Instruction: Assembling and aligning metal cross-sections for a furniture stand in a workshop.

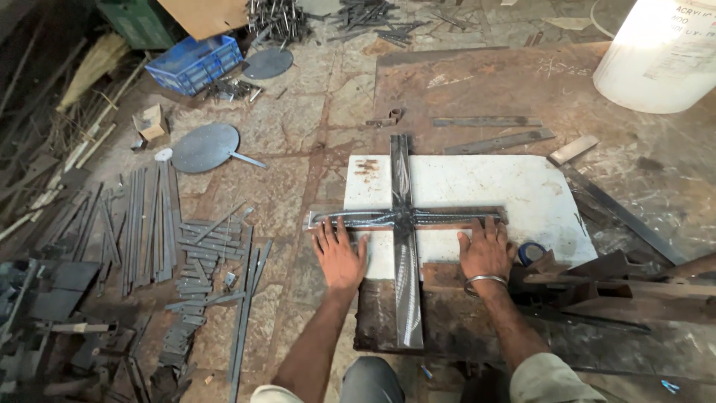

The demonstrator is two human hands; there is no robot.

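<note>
I take the white rectangular board (477,186) lying on the workshop floor as my landmark. Across its lower part lies a long flat steel strip (406,218), set crosswise, and a second flat steel strip (404,246) runs lengthwise over it, so that the two form a cross whose meeting point sits left of the board's middle. The lengthwise strip reaches beyond the board's near edge onto a rusty steel plate (388,313).

My left hand (338,257) lies flat, fingers spread and palm down, at the board's near left corner; its fingertips touch the left end of the crosswise strip, and it grips nothing. My right hand (486,252) also lies open and flat, palm down, on the board's near edge, fingertips against the right part of the same strip, holding nothing. A metal bangle (483,281) circles that wrist.

Just right of the board's near edge sits a small blue roll (531,252), partly hidden. Beyond the board's far edge lie two short grey steel bars (492,130). Far right of it stands a white plastic drum (660,52). Well to the left of the board lie a round grey metal disc (205,147), a heap of cut steel strips (201,261) and a blue plastic crate (195,63).
</note>
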